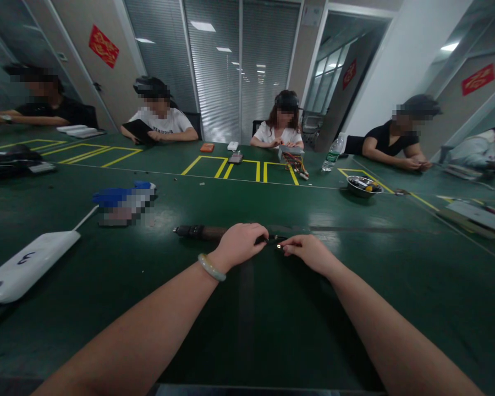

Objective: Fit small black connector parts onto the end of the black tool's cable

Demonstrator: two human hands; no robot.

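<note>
My left hand (241, 242), with a pale bangle (211, 268) at the wrist, is closed at the right end of a dark rod-shaped tool (202, 232). The tool lies crosswise, its narrow tip to the left; my hand hides part of it. A thin black piece, perhaps a cable, shows at my left fingertips. My right hand (309, 252) is closed in a pinch just to the right, at a small bright piece (279, 246) too small to name. The fingertips of both hands are close together above the green table (289, 330).
At left lie a white device (37, 261) with a cord and a blurred phone-like thing (127, 206) beside blue material. Farther back are a metal bowl (365, 192) of small parts, a water bottle (333, 154), and a box with coloured wires (292, 155). Several people sit around the table.
</note>
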